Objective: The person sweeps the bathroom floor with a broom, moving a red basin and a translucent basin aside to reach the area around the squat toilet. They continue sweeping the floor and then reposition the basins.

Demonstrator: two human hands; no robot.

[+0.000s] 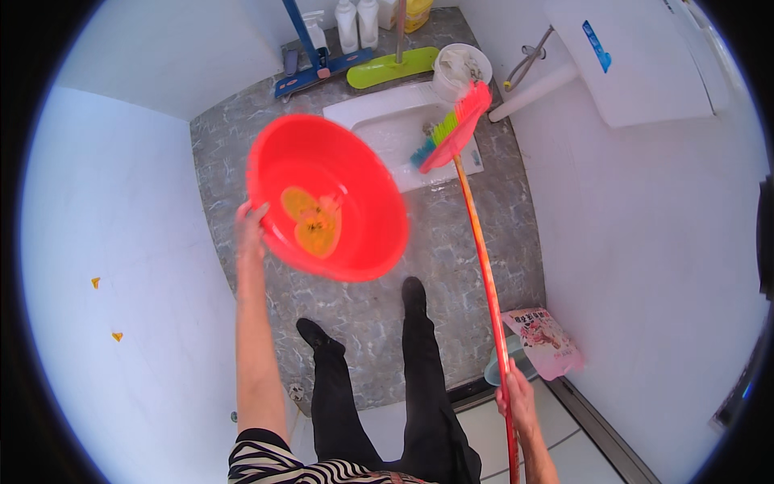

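Observation:
My left hand grips the rim of a red plastic basin and holds it tilted above the floor. A yellow heart-shaped print marks the inside of the basin, which holds no visible object. My right hand is closed around the red-and-orange handle of a broom. The broom's pink head, with pink, green and blue bristles, is raised over the right end of a white squat toilet. The basin hides part of the toilet's left side.
Against the back wall stand a blue flat mop, a lime-green push head, white bottles and a white bucket with crumpled material. A cistern hangs at right. A pink bag and pale basin sit near the door sill.

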